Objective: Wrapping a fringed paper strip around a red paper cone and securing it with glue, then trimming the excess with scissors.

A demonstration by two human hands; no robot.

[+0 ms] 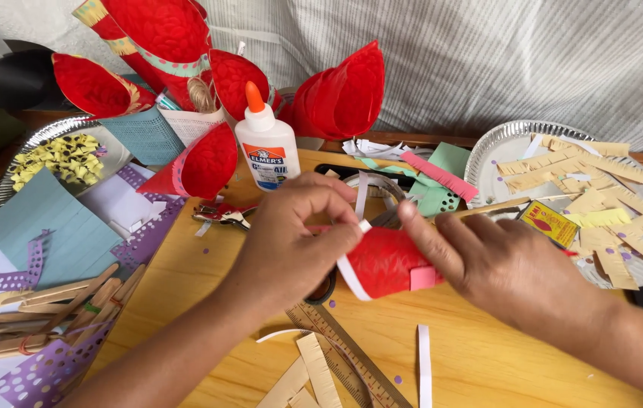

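Observation:
A red paper cone (383,262) lies over the wooden board (185,272) at the middle of the view, with a white paper strip (352,266) curved around its wide rim and a small pink patch on its side. My left hand (291,238) pinches the end of that strip at the top of the rim. My right hand (506,264) comes in from the right and holds the cone's body, its forefinger lying along the top of the cone.
A white glue bottle (266,143) with an orange tip stands behind. Several finished red cones (340,94) stand at the back. Silver plates hold tan fringed paper (601,174) and yellow bits (57,157). Wooden sticks (49,310), purple punched strips and a ruler (352,355) lie nearby.

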